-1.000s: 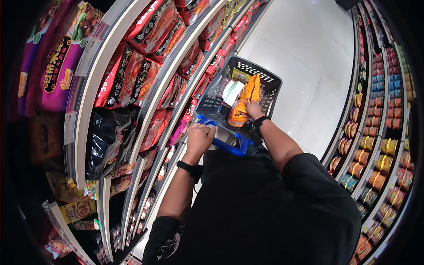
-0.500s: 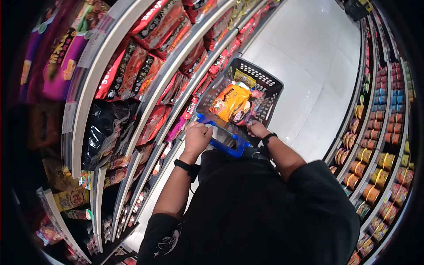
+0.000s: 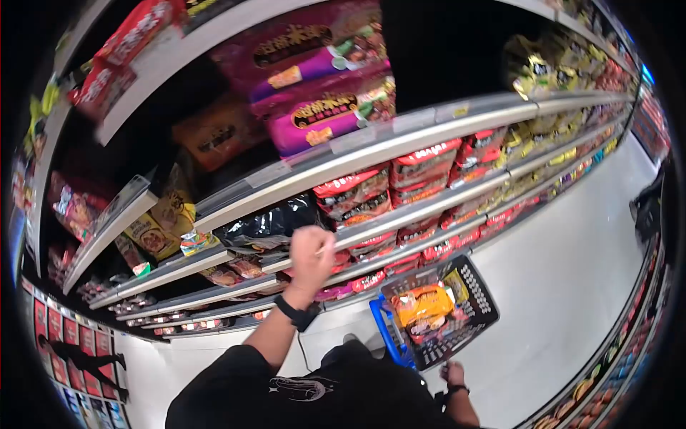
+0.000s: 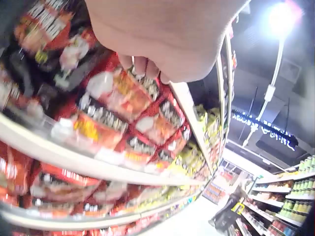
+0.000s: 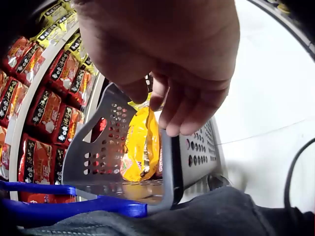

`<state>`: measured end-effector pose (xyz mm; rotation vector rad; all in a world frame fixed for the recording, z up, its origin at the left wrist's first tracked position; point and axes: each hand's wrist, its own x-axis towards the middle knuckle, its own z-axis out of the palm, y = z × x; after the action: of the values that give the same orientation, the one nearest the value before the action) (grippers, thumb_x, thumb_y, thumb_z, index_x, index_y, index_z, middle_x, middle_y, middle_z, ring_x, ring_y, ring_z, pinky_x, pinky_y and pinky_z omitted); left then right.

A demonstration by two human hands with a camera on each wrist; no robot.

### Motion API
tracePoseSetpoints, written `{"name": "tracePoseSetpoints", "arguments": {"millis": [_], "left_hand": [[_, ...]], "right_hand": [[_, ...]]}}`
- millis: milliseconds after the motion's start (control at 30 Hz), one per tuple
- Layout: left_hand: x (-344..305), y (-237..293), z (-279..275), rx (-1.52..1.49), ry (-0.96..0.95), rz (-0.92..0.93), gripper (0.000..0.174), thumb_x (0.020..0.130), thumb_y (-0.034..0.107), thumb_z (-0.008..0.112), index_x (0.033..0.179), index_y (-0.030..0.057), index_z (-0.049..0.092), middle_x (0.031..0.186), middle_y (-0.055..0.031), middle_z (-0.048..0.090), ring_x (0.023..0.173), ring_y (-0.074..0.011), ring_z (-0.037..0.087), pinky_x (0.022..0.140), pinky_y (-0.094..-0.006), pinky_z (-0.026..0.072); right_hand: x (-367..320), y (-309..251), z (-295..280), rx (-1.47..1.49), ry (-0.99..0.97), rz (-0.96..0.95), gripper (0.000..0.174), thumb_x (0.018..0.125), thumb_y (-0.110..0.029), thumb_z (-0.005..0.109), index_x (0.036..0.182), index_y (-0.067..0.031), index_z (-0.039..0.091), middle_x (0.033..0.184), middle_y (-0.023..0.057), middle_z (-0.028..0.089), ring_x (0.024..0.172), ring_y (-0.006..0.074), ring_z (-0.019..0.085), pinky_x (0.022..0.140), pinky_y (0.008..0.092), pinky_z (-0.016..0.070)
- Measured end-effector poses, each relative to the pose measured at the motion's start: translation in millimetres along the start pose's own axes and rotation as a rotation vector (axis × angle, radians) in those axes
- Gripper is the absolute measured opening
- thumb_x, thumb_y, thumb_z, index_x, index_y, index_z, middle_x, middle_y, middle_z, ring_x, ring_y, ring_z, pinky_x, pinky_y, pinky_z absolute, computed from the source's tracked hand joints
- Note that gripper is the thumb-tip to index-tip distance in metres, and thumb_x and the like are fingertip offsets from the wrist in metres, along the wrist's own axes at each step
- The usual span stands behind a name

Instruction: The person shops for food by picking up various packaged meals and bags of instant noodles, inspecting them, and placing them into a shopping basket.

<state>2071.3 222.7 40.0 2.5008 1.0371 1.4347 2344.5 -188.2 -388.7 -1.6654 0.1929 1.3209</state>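
Observation:
My left hand [image 3: 312, 259] is raised in front of the shelves, beside a black bag [image 3: 275, 220] and red noodle bags [image 3: 354, 193]; its fingers bend loosely, with nothing visible in them. Beside the near side of the dark basket [image 3: 493, 313] hangs my right hand [image 3: 452, 373]. In the right wrist view, the relaxed fingers of that hand [image 5: 167, 64] are over the basket's grey rim [image 5: 172, 167], empty; touching or not, I cannot tell. Inside the basket lie an orange bag [image 3: 425, 304] and a yellow packet [image 3: 456, 284]. A blue handle [image 3: 388, 330] is at its left end.
Purple bags [image 3: 321, 114] stand on an upper shelf, with yellow bags [image 3: 550, 132] further right. Pale floor [image 3: 572, 250] runs between the shelves. Another person [image 3: 89, 361] walks at the far left, and a dark figure [image 3: 647, 207] is at the right edge.
The view has swung left toward the shelves. My left hand has left the blue handle and risen. Before that, the right hand released the orange bag into the basket and now sits at its side.

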Motion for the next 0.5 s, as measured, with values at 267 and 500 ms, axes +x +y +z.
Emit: {"name": "tracePoseSetpoints", "arguments": {"millis": [267,500], "left_hand": [[136.9,-14.1,-87.5,0.058,0.493,0.056,0.026,0.087,0.005,0.066,0.111,0.0014,0.060,0.107,-0.0122,0.060,0.099,-0.0262,0.059,0.088,-0.0348,0.0487],[161.9,-48.4,-115.1,-0.179,0.580,-0.096,0.023,0.090,0.007,0.065,0.112,0.0018,0.061,0.106,-0.0100,0.060,0.096,-0.0198,0.063,0.085,-0.0309,0.0509]], "right_hand": [[-9.7,27.0,-34.9,0.163,0.048,0.068,0.022,0.096,-0.020,0.053,0.113,-0.0072,0.048,0.091,0.0146,0.063,0.071,0.0293,0.063,0.052,0.0386,0.0502],[-81.3,42.4,-25.2,-0.061,0.146,0.022,0.046,0.099,-0.028,0.049,0.128,0.0079,0.054,0.118,0.0217,0.064,0.106,0.0306,0.062,0.092,0.0415,0.0503]]}}
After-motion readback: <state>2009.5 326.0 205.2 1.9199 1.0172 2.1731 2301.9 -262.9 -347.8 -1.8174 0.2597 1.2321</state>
